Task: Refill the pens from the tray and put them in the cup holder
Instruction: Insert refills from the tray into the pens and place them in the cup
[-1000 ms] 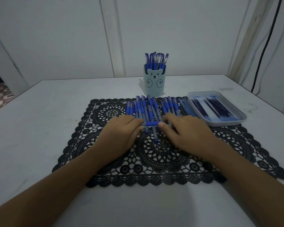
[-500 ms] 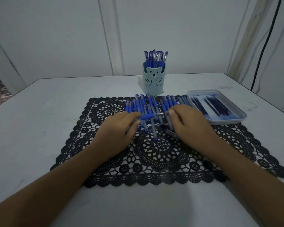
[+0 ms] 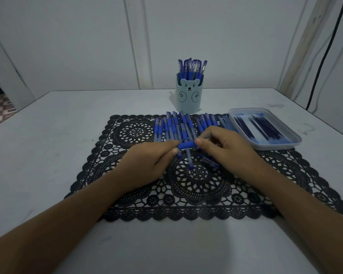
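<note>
- held pen (image 3: 187, 145): blue grip section showing, lying crosswise just in front of the pen pile, pinched at each end by left hand (image 3: 147, 165) and right hand (image 3: 224, 149); rest of the barrel hidden by the fingers
- pen pile (image 3: 178, 127): many blue-grip, translucent-barrel pens lying side by side, ends pointing toward and away from the cup holder, just in front of it; a few stick out nearer than the rest
- cup holder (image 3: 189, 95): pale blue, bear face on front, upright, holds a bunch of blue pens standing on end
- tray (image 3: 265, 128): pale, shallow, rounded rectangle, front-right of cup holder, just right of pile; dark refills lying lengthwise inside
</note>
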`<move>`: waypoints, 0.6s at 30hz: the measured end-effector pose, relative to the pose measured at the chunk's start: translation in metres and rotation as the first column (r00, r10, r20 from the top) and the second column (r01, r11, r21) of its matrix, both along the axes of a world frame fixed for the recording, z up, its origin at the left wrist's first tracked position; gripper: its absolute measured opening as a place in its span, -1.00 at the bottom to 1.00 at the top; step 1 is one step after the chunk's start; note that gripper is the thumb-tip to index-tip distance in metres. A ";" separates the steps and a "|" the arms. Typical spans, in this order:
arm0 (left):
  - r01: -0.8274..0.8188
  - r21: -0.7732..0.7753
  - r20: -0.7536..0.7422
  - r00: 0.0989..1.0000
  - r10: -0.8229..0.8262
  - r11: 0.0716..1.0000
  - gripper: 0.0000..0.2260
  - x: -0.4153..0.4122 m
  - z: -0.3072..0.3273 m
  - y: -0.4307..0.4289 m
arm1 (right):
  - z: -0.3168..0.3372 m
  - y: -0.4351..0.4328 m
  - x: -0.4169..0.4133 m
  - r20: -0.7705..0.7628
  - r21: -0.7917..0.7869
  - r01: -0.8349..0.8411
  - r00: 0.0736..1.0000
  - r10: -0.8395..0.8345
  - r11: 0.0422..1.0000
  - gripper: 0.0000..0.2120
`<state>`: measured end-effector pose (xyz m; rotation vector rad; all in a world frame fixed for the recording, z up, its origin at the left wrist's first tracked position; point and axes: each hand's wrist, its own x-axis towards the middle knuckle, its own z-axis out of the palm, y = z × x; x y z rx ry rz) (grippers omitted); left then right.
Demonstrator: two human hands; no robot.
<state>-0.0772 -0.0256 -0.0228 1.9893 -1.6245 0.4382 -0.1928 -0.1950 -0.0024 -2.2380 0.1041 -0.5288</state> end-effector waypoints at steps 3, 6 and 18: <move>-0.031 -0.014 0.016 0.999 0.031 0.999 -0.69 0.001 -0.001 -0.001 | 0.000 0.001 -0.001 0.012 -0.022 0.042 0.999 -0.042 0.999 -0.67; -0.034 -0.027 0.054 0.998 0.035 0.999 -0.72 0.001 -0.002 -0.001 | 0.001 -0.003 -0.001 -0.027 -0.100 0.051 0.998 -0.054 0.994 -0.73; -0.024 -0.043 0.081 0.996 0.027 0.999 -0.74 0.001 -0.001 -0.001 | 0.000 -0.008 -0.001 -0.022 -0.060 -0.019 1.000 0.018 0.998 -0.92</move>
